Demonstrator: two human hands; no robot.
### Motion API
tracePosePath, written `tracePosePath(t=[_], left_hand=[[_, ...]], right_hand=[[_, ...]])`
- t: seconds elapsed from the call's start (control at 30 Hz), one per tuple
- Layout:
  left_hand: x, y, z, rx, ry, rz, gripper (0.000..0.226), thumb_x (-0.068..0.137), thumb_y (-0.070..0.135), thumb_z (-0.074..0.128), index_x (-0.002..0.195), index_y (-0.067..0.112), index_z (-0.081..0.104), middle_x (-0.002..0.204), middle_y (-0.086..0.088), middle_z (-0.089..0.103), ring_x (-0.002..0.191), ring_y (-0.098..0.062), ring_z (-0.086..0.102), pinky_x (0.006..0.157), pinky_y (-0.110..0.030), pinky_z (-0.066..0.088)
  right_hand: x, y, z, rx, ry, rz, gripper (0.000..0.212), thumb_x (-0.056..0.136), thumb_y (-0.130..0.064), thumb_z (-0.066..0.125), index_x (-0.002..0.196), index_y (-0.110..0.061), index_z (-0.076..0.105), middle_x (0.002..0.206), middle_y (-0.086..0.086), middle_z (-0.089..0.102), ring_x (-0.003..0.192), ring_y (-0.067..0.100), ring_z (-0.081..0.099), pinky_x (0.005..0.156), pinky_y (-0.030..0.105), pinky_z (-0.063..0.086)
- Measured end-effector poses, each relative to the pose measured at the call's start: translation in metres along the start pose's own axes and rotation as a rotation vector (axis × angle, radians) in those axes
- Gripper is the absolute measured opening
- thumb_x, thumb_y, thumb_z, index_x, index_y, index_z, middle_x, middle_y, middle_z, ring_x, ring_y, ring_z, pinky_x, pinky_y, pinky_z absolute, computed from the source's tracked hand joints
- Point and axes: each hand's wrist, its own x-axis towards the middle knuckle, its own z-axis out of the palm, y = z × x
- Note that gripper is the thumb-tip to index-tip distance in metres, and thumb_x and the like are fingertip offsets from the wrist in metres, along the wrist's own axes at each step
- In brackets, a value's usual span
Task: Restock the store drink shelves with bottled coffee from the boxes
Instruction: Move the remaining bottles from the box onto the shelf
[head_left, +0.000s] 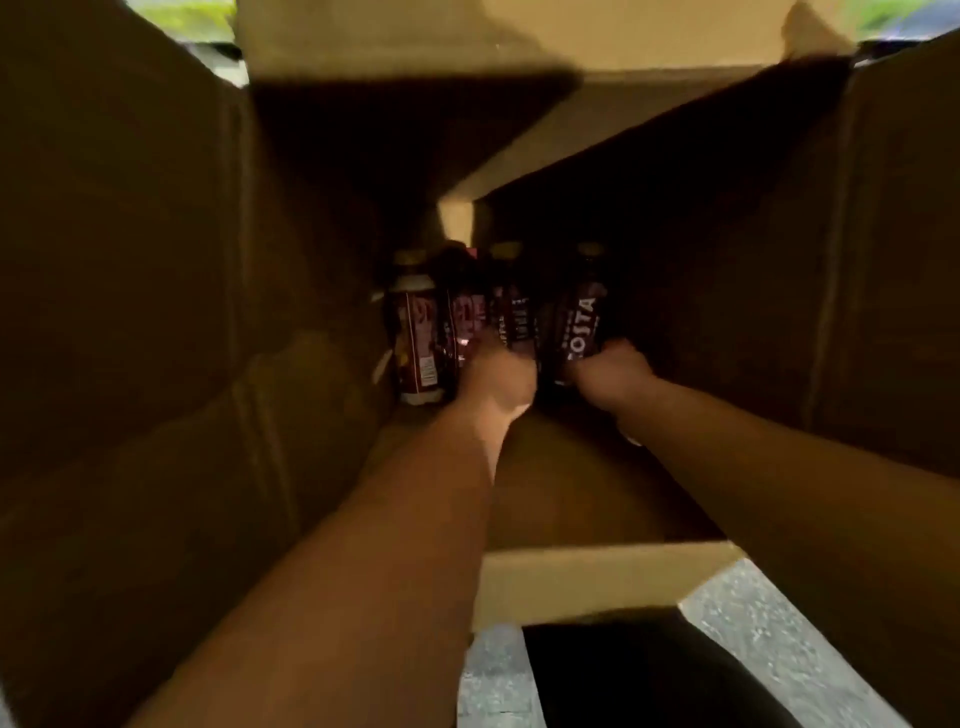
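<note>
Both my arms reach deep into a tall open cardboard box (156, 312). At its bottom lie several dark bottled coffees side by side, caps pointing away from me. My left hand (498, 376) grips the base of one of the middle bottles (511, 312). My right hand (613, 369) grips the base of the rightmost bottle (579, 317), whose label reads COSTA. A bottle with a pale cap and red label (415, 332) lies at the far left, untouched. The picture is dark and blurred, so the fingers are hard to make out.
The box's brown walls rise on both sides and its flaps stand open at the top (395, 36) and near edge (587, 577). Grey speckled floor (769, 613) shows at the lower right. The right part of the box bottom holds no bottles.
</note>
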Motion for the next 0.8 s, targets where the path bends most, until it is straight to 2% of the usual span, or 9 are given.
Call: tracePosePath(t=[0.07, 0.1, 0.17, 0.23, 0.33, 0.5, 0.67, 0.73, 0.8], left_hand=[[0.012, -0.006, 0.010, -0.075, -0.013, 0.037, 0.012, 0.094, -0.001, 0.050, 0.097, 0.006, 0.059, 0.098, -0.012, 0.060, 0.090, -0.020, 0.059, 0.084, -0.018, 0.052], [0.020, -0.009, 0.016, -0.099, -0.021, 0.049, 0.012, 0.095, 0.002, 0.050, 0.098, 0.008, 0.060, 0.099, -0.010, 0.060, 0.090, -0.018, 0.058, 0.085, -0.016, 0.050], [0.039, -0.018, 0.027, -0.160, -0.046, -0.014, 0.028, 0.092, 0.019, 0.056, 0.118, 0.008, 0.060, 0.118, -0.012, 0.060, 0.108, -0.026, 0.057, 0.100, -0.035, 0.046], [0.061, -0.030, 0.038, -0.169, -0.048, -0.069, 0.046, 0.088, 0.033, 0.059, 0.128, 0.011, 0.055, 0.126, -0.013, 0.058, 0.115, -0.031, 0.056, 0.102, -0.046, 0.043], [0.055, -0.015, 0.035, -0.131, -0.070, -0.086, 0.056, 0.091, 0.035, 0.058, 0.140, 0.014, 0.042, 0.136, -0.013, 0.051, 0.123, -0.032, 0.050, 0.106, -0.044, 0.039], [0.064, -0.015, 0.038, -0.171, 0.007, -0.056, 0.068, 0.093, 0.017, 0.059, 0.150, 0.016, 0.023, 0.149, -0.011, 0.037, 0.137, -0.031, 0.036, 0.113, -0.045, 0.031], [0.066, -0.010, 0.031, -0.121, -0.027, -0.138, 0.063, 0.091, 0.015, 0.061, 0.147, 0.017, 0.031, 0.143, -0.009, 0.045, 0.128, -0.032, 0.046, 0.104, -0.043, 0.043], [0.063, -0.005, 0.024, -0.091, -0.088, -0.157, 0.046, 0.092, 0.012, 0.059, 0.135, 0.007, 0.045, 0.130, -0.008, 0.055, 0.108, -0.025, 0.058, 0.086, -0.033, 0.052], [0.052, 0.000, 0.014, -0.079, -0.127, -0.158, 0.037, 0.093, 0.014, 0.059, 0.128, 0.004, 0.052, 0.123, -0.006, 0.059, 0.093, -0.018, 0.060, 0.070, -0.019, 0.046]], right_hand=[[0.020, 0.003, 0.009, 0.066, 0.014, 0.023, 0.051, 0.088, -0.026, 0.062, 0.134, -0.010, 0.048, 0.130, 0.014, 0.056, 0.113, 0.032, 0.057, 0.098, 0.043, 0.048], [0.026, 0.003, 0.012, 0.103, 0.018, 0.030, 0.047, 0.089, -0.026, 0.062, 0.132, -0.011, 0.050, 0.128, 0.013, 0.057, 0.110, 0.031, 0.058, 0.097, 0.042, 0.049], [0.035, 0.004, 0.015, 0.162, 0.047, 0.057, 0.043, 0.090, -0.025, 0.061, 0.130, -0.012, 0.052, 0.124, 0.012, 0.059, 0.107, 0.030, 0.059, 0.093, 0.039, 0.051], [0.043, 0.008, 0.015, 0.197, 0.074, 0.077, 0.045, 0.088, -0.024, 0.064, 0.131, -0.013, 0.052, 0.123, 0.011, 0.059, 0.108, 0.028, 0.059, 0.087, 0.035, 0.051], [0.048, 0.012, 0.015, 0.228, 0.039, 0.065, 0.046, 0.085, -0.018, 0.068, 0.128, -0.014, 0.054, 0.121, 0.009, 0.060, 0.105, 0.025, 0.059, 0.079, 0.031, 0.048], [0.058, 0.013, 0.016, 0.315, 0.035, 0.080, 0.037, 0.085, -0.008, 0.068, 0.120, -0.012, 0.058, 0.119, 0.008, 0.061, 0.098, 0.021, 0.057, 0.079, 0.029, 0.047], [0.065, 0.013, 0.021, 0.314, 0.057, 0.096, 0.048, 0.085, -0.006, 0.067, 0.131, -0.010, 0.051, 0.129, 0.010, 0.057, 0.116, 0.026, 0.055, 0.087, 0.031, 0.047], [0.062, 0.011, 0.017, 0.344, 0.008, 0.122, 0.053, 0.085, -0.002, 0.066, 0.134, -0.009, 0.048, 0.132, 0.011, 0.054, 0.121, 0.029, 0.053, 0.092, 0.034, 0.047], [0.054, 0.010, 0.010, 0.388, -0.048, 0.139, 0.055, 0.084, 0.002, 0.065, 0.135, -0.011, 0.048, 0.132, 0.012, 0.055, 0.122, 0.029, 0.053, 0.097, 0.038, 0.047]])
